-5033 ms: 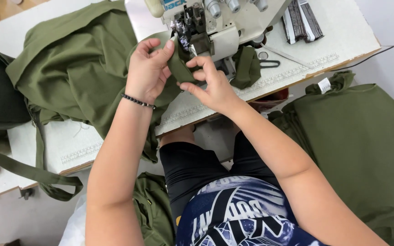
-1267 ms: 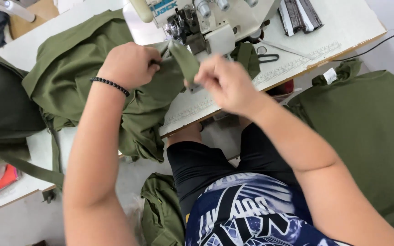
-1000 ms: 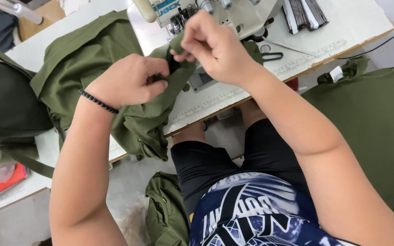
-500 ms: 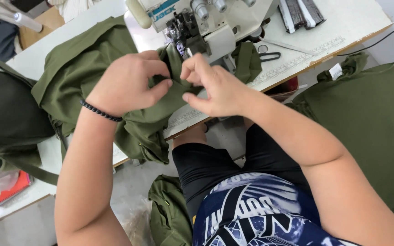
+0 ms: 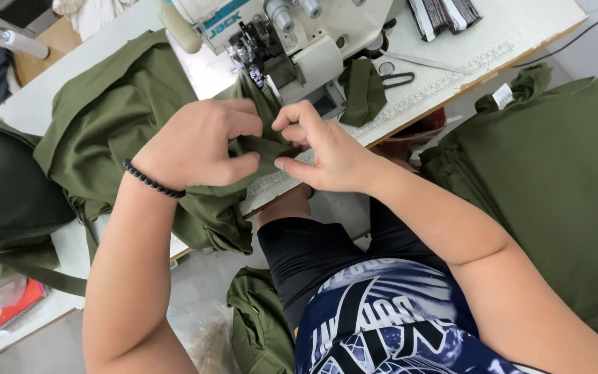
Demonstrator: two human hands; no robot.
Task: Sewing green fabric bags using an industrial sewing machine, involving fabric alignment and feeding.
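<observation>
Pinching the olive-green fabric (image 5: 261, 149) at the table's front edge, just below the sewing machine (image 5: 292, 41), you have both hands closed on it. Your left hand (image 5: 198, 142) curls its fingers over a fold, your right hand (image 5: 327, 152) nips the edge between thumb and forefinger, apparently to keep the layers aligned. Scissors (image 5: 396, 76) lie just beside the machine; more green cloth (image 5: 555, 173) is heaped to your right.

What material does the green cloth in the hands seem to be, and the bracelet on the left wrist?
The olive-green cloth looks like soft matte knit fabric: it folds and drapes loosely. The bracelet appears to be small dark round beads, slightly glossy; whether stone, glass or plastic cannot be told.
</observation>
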